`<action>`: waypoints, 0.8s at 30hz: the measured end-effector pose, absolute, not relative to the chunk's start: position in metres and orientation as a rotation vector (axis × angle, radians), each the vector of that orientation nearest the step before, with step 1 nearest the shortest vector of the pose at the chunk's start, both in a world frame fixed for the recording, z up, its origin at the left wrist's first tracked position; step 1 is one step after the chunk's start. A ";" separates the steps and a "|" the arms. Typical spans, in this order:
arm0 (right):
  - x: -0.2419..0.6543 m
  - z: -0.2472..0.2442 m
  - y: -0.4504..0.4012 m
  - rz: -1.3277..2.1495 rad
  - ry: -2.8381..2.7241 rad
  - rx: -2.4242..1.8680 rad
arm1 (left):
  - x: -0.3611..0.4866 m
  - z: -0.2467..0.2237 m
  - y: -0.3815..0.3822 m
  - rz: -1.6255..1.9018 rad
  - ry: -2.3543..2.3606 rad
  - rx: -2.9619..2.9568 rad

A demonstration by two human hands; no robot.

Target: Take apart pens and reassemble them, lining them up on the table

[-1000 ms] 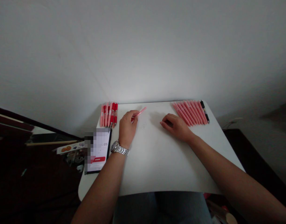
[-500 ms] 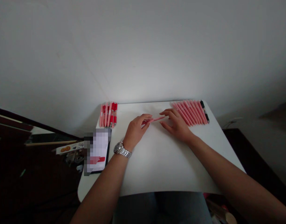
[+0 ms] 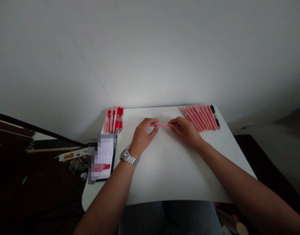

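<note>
A slim pink pen [image 3: 163, 124] is held level above the middle of the white table [image 3: 164, 176]. My left hand [image 3: 144, 134] pinches its left end between thumb and fingers. At the other end, the fingertips of my right hand [image 3: 185, 130] are closed on it. Both tips of the pen are partly hidden by my fingers. Behind my right hand lies a fanned row of pink pens [image 3: 197, 117], with a black and clear pen [image 3: 215, 116] at its right end.
At the back left corner lie several pink pens [image 3: 111, 120] and red pens [image 3: 119, 119] side by side. A phone [image 3: 104, 160], its screen blurred out, rests along the left edge. A pale wall [image 3: 150, 58] rises right behind the table.
My right hand has closed from spread fingers onto the pen's right end. The pen has turned from slightly tilted to level. My left hand keeps its hold.
</note>
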State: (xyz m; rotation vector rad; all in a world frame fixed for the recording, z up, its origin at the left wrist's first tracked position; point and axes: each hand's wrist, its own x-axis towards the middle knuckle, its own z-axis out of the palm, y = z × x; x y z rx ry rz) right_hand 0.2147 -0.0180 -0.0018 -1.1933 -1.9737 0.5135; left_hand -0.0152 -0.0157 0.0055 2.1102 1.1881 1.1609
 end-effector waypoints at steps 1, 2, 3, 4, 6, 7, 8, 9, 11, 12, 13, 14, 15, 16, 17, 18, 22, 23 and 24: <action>0.215 -0.002 -0.018 0.512 -1.957 -1.206 | -0.016 0.005 -0.015 1.183 1.205 2.083; 0.215 -0.002 -0.018 0.513 -1.945 -1.216 | -0.016 0.005 -0.015 1.202 1.217 2.052; 0.215 -0.002 -0.018 0.512 -1.937 -1.223 | -0.016 0.004 -0.014 1.216 1.223 2.023; 0.215 -0.002 -0.017 0.511 -1.934 -1.229 | -0.017 0.004 -0.013 1.223 1.224 2.000; 0.215 -0.001 -0.018 0.508 -1.938 -1.230 | -0.017 0.003 -0.013 1.218 1.219 1.982; 0.215 -0.001 -0.018 0.507 -1.940 -1.230 | -0.018 0.002 -0.013 1.213 1.215 1.982; 0.215 -0.001 -0.018 0.508 -1.941 -1.228 | -0.018 0.002 -0.013 1.207 1.212 1.985; 0.215 0.000 -0.019 0.512 -1.942 -1.225 | -0.018 0.002 -0.013 1.202 1.209 1.990; 0.215 0.000 -0.019 0.525 -1.939 -1.220 | -0.018 0.003 -0.013 1.197 1.205 2.002; 0.215 0.000 -0.020 0.534 -1.942 -1.213 | -0.018 0.003 -0.013 1.195 1.207 2.011; 0.215 0.000 -0.020 0.541 -1.952 -1.204 | -0.018 0.003 -0.013 1.194 1.209 2.023; 0.215 -0.001 -0.021 0.541 -1.967 -1.194 | -0.018 0.003 -0.013 1.193 1.212 2.037; 0.215 -0.001 -0.021 0.533 -1.988 -1.188 | -0.018 0.004 -0.013 1.192 1.213 2.051; 0.215 -0.001 -0.022 0.519 -2.013 -1.186 | -0.018 0.004 -0.013 1.191 1.213 2.067; 0.214 0.000 -0.023 0.502 -2.039 -1.184 | -0.018 0.004 -0.013 1.190 1.210 2.082; 0.214 0.000 -0.023 0.488 -2.066 -1.182 | -0.018 0.005 -0.013 1.190 1.206 2.096; 0.212 0.004 -0.026 0.497 -2.153 -1.162 | -0.016 0.006 -0.015 1.172 1.187 2.123; 0.212 0.004 -0.027 0.502 -2.165 -1.163 | -0.015 0.006 -0.015 1.167 1.183 2.120; 0.211 0.005 -0.027 0.501 -2.174 -1.167 | -0.015 0.007 -0.016 1.163 1.179 2.116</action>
